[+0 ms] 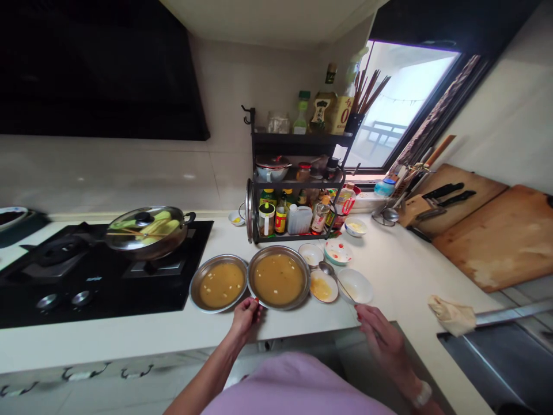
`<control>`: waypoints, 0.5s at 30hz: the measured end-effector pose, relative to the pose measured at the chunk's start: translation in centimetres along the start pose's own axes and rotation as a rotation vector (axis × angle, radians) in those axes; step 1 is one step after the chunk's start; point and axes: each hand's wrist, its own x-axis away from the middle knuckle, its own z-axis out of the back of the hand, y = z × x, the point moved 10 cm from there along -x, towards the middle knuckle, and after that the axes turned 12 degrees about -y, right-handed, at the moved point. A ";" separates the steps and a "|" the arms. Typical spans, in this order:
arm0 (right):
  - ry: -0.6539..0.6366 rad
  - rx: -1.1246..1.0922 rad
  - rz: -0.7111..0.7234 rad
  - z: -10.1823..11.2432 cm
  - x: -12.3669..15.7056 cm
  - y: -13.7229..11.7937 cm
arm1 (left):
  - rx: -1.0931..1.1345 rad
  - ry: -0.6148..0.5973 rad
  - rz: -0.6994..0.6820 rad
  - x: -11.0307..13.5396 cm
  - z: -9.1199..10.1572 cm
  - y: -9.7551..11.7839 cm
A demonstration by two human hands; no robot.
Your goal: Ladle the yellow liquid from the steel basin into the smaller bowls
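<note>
My right hand (382,334) is closed on the thin handle of a metal spoon (327,268). The spoon's head is over a small bowl of yellowish paste (322,286), with a white bowl (356,286) just right of it. My left hand (246,316) has its fingers closed at the near rim of a round metal bowl (279,278) of brownish liquid with pale bits. Left of it stands a second metal bowl (219,283) of similar liquid. Behind the spoon are a small white dish (311,254) and a red-patterned bowl (339,252).
A lidded pan (147,231) with chopsticks across it stands on the black stove (95,276) at left. The black rack (302,185) behind holds bottles and jars. Knives (449,190), cutting boards (501,236) and a cloth (451,315) by the sink are at right.
</note>
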 end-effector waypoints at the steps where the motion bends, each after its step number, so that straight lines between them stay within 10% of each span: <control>1: 0.006 -0.019 -0.008 -0.3 -0.1 0.0 | -0.003 -0.001 0.001 0.0 0.0 0.0; 15: -0.216 -0.211 -0.039 -12.0 -3.8 0.0 | -0.037 0.007 -0.001 0.2 -0.2 0.4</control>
